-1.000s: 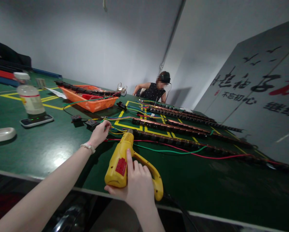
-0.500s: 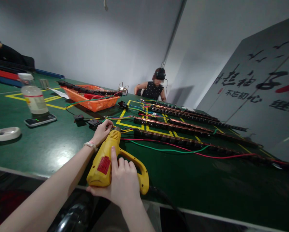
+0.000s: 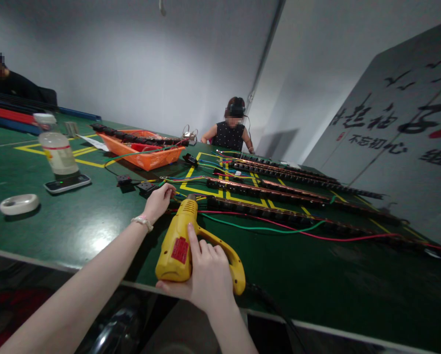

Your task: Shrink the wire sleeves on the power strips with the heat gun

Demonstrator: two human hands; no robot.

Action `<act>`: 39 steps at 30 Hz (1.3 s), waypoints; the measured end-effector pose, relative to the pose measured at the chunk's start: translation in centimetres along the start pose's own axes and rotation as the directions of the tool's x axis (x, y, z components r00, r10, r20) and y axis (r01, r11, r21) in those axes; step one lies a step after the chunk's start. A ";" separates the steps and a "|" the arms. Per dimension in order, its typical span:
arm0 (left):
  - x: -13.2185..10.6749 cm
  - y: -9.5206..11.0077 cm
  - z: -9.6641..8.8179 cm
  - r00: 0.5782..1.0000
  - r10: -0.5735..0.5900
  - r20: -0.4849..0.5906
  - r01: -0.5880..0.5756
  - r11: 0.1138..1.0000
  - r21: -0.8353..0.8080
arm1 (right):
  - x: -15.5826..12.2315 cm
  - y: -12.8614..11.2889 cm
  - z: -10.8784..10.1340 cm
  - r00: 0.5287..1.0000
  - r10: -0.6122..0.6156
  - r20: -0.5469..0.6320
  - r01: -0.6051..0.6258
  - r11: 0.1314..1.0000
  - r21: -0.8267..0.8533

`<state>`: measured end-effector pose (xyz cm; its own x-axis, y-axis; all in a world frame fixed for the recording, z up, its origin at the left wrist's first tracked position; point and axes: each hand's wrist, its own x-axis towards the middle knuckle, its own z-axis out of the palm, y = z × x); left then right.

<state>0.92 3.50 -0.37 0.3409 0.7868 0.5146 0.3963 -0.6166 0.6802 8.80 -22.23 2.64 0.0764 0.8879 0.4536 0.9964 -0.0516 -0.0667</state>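
Observation:
My right hand (image 3: 207, 278) grips the handle of a yellow heat gun (image 3: 181, 238) with a red label, its nozzle pointing away from me toward a bundle of coloured wires (image 3: 185, 196). My left hand (image 3: 159, 200) reaches forward with a bracelet on the wrist, its fingers pinched on those wires just left of the nozzle. The wires run to a long black power strip (image 3: 264, 211) that lies on the green table (image 3: 76, 226).
Several more long strips (image 3: 279, 179) lie in rows to the right. An orange basket (image 3: 146, 152), a plastic bottle (image 3: 58, 152) on a small scale, and a white tape roll (image 3: 19, 204) sit at left. One person sits across the table, another at far left.
The heat gun swung left toward my left hand, then came back right and forward. My left hand stayed pinched on the wires.

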 end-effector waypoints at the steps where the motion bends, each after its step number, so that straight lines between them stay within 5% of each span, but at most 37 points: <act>1: 0.0 -0.1 0.0 1.000 -0.005 0.008 0.005 1.000 -0.006 | -0.2 0.3 -0.1 1.000 0.014 0.000 -0.014 1.000 -0.005; 17: 0.0 0.3 0.2 0.992 -0.083 0.097 0.081 0.996 0.027 | -1.2 2.1 -0.7 0.995 0.067 -0.072 -0.073 0.994 -0.079; 26: 0.0 0.3 0.4 0.994 -0.066 0.084 0.077 0.987 -0.141 | -0.9 -0.7 0.2 0.991 0.119 -0.057 -0.124 0.989 -0.080; 39: 0.1 0.7 0.0 0.998 -0.050 0.036 0.052 0.996 -0.071 | 0.3 -3.6 1.4 1.000 0.027 -0.011 -0.028 0.999 -0.025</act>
<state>1.26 3.11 0.16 0.3515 0.8150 0.4607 0.3517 -0.5710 0.7418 5.18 -21.08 1.76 0.1039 0.8812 0.4611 0.9945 -0.0877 -0.0567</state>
